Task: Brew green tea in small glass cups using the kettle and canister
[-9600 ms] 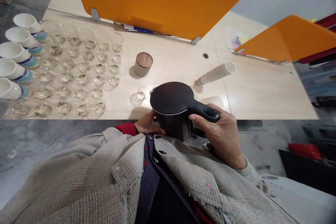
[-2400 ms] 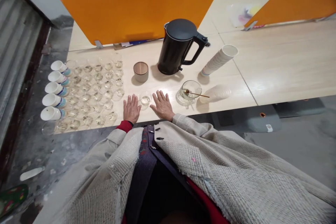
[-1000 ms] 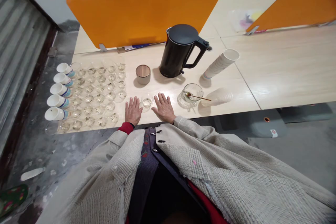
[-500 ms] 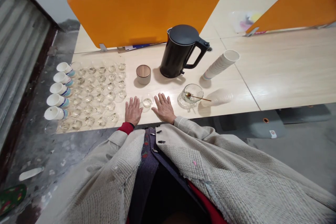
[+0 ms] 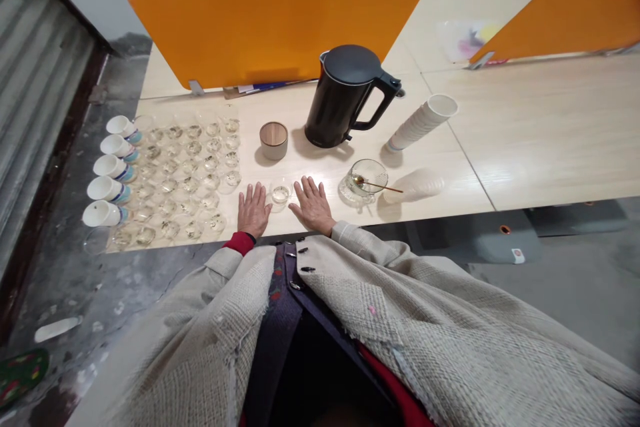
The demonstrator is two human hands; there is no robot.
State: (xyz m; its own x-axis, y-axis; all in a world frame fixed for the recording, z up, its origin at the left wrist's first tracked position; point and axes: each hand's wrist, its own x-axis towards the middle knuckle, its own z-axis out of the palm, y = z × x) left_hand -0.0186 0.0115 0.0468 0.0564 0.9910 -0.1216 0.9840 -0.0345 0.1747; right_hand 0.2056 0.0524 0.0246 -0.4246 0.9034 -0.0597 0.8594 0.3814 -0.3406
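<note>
My left hand [image 5: 253, 209] and my right hand [image 5: 313, 204] lie flat and open on the pale wooden table [image 5: 525, 140], fingers spread, near its front edge. Between them stands a small clear glass cup [image 5: 279, 194]; neither hand holds it. A black electric kettle [image 5: 345, 95] stands upright behind the hands, handle to the right. Right of my right hand sits a glass bowl [image 5: 367, 177] with a gold spoon [image 5: 377, 183] resting in it.
Several small glass cups [image 5: 187, 163] fill the table's left part, with a row of white cups [image 5: 107, 177] lying at the left edge. A wood-lidded round container [image 5: 273, 140], a tilted stack of paper cups [image 5: 423, 121], a clear plastic cup stack [image 5: 415, 185] and orange dividers [image 5: 280, 17] stand around.
Long ago both hands held the kettle near my body; it now stands on the table. Over the last second the hands have stayed still; only the view shifted slightly.
</note>
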